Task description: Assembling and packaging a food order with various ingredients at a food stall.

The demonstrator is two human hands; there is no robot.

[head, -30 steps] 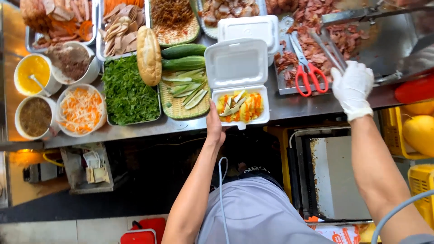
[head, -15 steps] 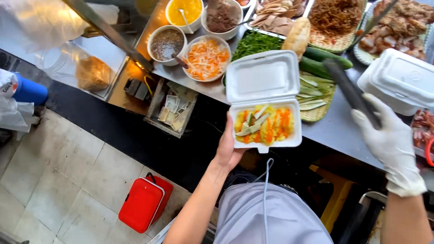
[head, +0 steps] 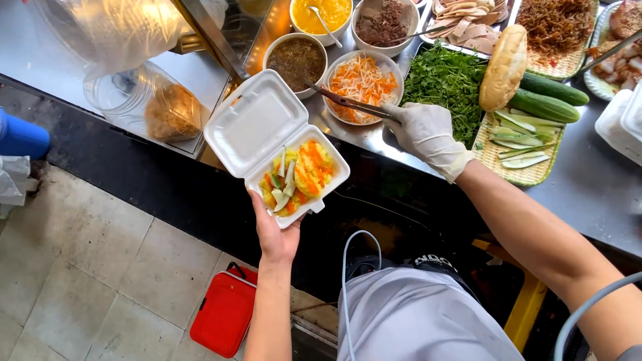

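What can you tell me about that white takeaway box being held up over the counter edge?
The white foam box is a hinged clamshell, open, its lid tilted back toward the steel counter. The lid is empty inside; the lower half holds yellow and orange food with pale green slices. The bare left hand supports it from beneath, thumb at the front rim. It sits tilted, just off the counter's edge. The gloved right hand does not touch it.

A stainless steel counter (head: 588, 187) carried the food. On it sat 4 round bowls: yellow sauce (head: 321, 13), brown sauce (head: 296, 61), minced meat (head: 382, 25) and shredded carrot with radish (head: 361, 81). Beside them lay a tray of green herbs (head: 445, 83) and a woven tray of cucumber slices (head: 528, 175).
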